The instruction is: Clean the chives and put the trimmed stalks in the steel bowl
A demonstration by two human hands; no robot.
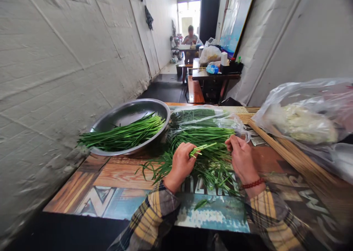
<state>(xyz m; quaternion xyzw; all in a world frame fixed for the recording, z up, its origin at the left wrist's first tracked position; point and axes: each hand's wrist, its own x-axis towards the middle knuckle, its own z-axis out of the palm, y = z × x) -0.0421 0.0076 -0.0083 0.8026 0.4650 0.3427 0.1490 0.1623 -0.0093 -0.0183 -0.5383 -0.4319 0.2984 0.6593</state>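
My left hand (182, 163) is closed round a few garlic chives, whose pale stem ends (205, 147) stick out to the right between thumb and fingers. My right hand (242, 156) is pinched shut at the right end of the chive pile; what is between its fingertips, if anything, is too small to see. Under and behind both hands lies a loose pile of chives (204, 134), partly covered at the back by a clear plastic bag (217, 121). Left of it, a steel basin (129, 109) holds a bundle of chives (132, 131), their leaf tips hanging over its rim.
The patterned wooden table (121, 173) carries a loose leaf (201, 204) near its front. On the right are long wooden sticks (286, 153) and a plastic bag with pale contents (306, 124). A white wall (60, 59) runs along the left. Farther back, a person (190, 39) sits at another table.
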